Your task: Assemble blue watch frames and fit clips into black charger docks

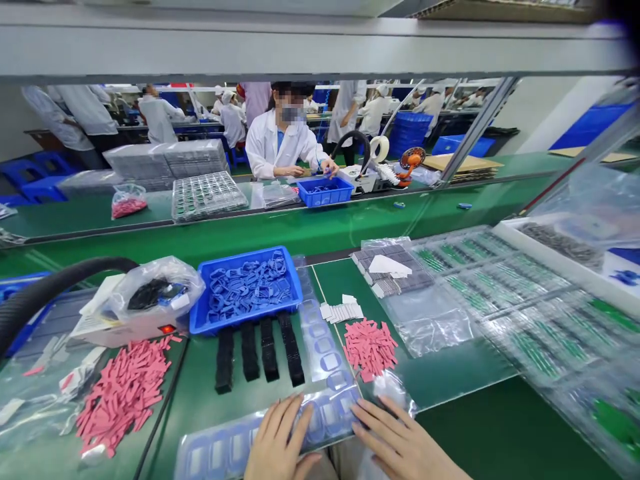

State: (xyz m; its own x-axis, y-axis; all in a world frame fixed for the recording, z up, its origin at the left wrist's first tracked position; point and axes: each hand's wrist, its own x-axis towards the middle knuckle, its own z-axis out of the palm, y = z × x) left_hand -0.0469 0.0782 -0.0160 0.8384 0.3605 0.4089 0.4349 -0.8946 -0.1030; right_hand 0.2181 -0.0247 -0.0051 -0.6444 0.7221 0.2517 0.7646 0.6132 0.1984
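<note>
Along the front edge of the bench lies a clear plastic tray (218, 456) with a row of pockets, several holding blue frames with pale centres. My left hand (283, 437) rests on the tray's middle, fingers stretched out and flat. At its right end, the spread fingers of my right hand (400, 443) touch the tray's edge. A second clear tray strip (320, 340) runs away from me beyond it. Beside that strip sit a pile of pink strips (370, 349) and a row of white pieces (342, 311). Several black strip stacks (270, 350) stand left of it.
A blue bin (196, 313) holds blue plastic frames. More pink strips (125, 393) lie left, near a bagged machine (135, 327) and black hose (60, 280). Trays of green circuit boards (530, 313) cover the right. Across the line, a masked person (285, 143) reaches into another blue bin (325, 197).
</note>
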